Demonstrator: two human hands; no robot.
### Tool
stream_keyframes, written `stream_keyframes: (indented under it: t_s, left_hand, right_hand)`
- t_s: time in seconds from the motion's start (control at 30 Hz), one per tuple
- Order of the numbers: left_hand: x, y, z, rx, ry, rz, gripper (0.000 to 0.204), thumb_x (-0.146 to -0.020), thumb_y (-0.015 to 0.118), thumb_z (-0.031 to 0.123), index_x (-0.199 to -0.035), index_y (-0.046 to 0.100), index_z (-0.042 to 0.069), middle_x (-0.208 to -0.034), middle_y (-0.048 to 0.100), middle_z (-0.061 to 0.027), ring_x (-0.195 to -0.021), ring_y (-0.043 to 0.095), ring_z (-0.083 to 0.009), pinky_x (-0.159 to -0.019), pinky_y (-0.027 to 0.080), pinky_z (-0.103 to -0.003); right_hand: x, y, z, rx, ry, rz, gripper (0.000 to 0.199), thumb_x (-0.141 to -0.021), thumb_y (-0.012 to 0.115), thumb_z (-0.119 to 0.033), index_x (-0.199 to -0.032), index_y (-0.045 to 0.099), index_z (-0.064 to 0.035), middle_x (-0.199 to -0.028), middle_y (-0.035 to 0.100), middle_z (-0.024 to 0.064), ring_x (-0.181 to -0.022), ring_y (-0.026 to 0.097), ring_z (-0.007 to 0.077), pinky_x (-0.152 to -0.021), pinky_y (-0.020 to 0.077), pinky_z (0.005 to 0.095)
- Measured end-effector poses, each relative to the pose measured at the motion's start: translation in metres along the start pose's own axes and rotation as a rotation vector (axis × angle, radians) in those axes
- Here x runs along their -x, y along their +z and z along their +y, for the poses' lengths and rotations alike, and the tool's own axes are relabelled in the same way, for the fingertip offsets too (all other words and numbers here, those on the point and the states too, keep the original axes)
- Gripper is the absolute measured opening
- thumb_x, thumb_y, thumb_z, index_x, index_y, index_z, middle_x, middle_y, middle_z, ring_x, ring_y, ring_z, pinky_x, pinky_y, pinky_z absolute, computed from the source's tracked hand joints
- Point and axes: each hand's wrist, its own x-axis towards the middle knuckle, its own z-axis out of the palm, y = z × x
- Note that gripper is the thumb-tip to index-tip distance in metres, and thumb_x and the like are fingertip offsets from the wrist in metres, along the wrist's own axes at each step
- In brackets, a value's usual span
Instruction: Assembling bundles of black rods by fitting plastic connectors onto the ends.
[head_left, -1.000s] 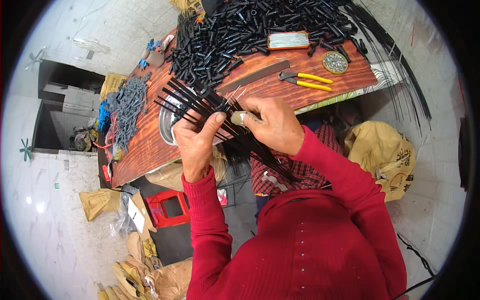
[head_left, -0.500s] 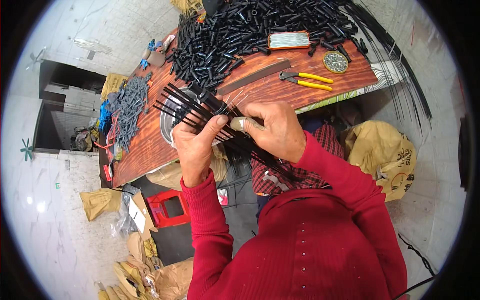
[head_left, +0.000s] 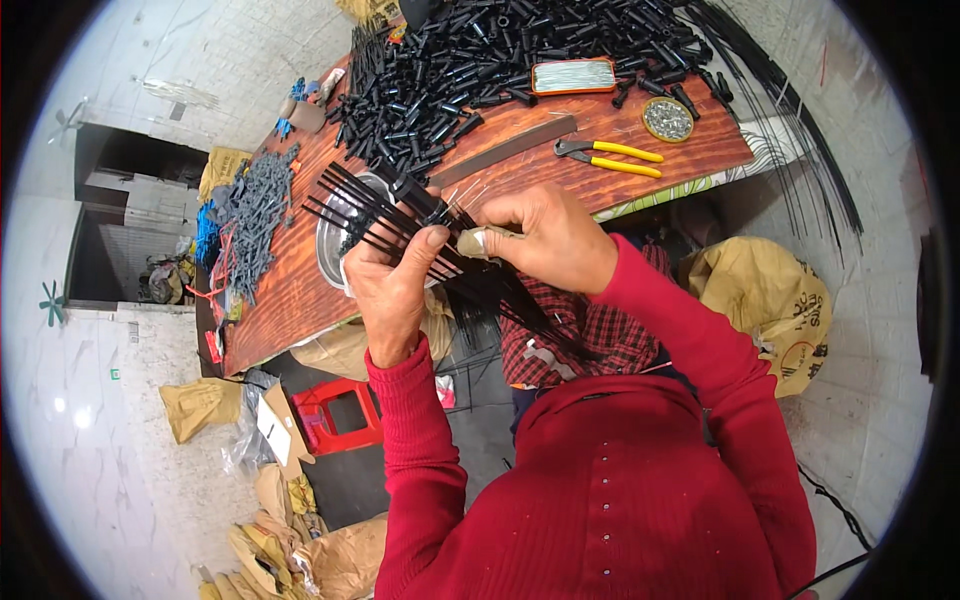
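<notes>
My left hand (head_left: 388,298) is closed around a bundle of thin black rods (head_left: 520,308), which slants from upper left to lower right over my lap. A black tubular fitting (head_left: 418,198) lies across the bundle just above my left thumb. Close to its lower end, my right hand (head_left: 553,240) is pinched; its thumb wears a tan cover (head_left: 482,243). What its fingertips grip is hidden. Fine silvery wires (head_left: 466,193) stick out between the two hands.
On the wooden table (head_left: 290,325) are a heap of black fittings (head_left: 430,110), yellow-handled pliers (head_left: 612,158), a tray of wires (head_left: 573,76), a dish of small metal pieces (head_left: 668,119), a flat bar (head_left: 510,150), a bowl (head_left: 328,250) and grey parts (head_left: 258,210).
My right hand has risen slightly and its wrist has shifted a little to the right. My left hand keeps its hold on the rods, almost in place.
</notes>
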Motion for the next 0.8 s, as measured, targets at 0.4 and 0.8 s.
stream_keyframes:
  t_s: [0.4, 0.8]
  left_hand:
    - [-0.005, -0.006, -0.008, 0.065, 0.010, -0.043, 0.030, -0.085, 0.075, 0.001, -0.113, 0.069, -0.006, -0.100, 0.072, -0.0078, -0.085, 0.065, -0.0117, -0.077, 0.053, -0.025]
    - [-0.006, 0.001, -0.009, -0.082, -0.018, 0.043, 0.028, -0.089, 0.073, 0.004, -0.114, 0.067, -0.006, -0.092, 0.070, -0.0039, -0.074, 0.061, -0.0073, -0.063, 0.050, -0.022]
  right_hand:
    - [-0.009, 0.006, 0.025, -0.337, 0.195, -0.234, 0.031, -0.086, 0.075, -0.031, -0.082, 0.069, -0.0009, -0.063, 0.060, 0.0079, -0.058, 0.056, 0.0155, -0.057, 0.0430, 0.0348]
    - [-0.004, -0.003, 0.005, -0.056, 0.120, -0.065, 0.022, -0.086, 0.071, -0.026, -0.090, 0.072, -0.0043, -0.077, 0.067, 0.0171, -0.070, 0.066, 0.0344, -0.062, 0.0472, 0.0438]
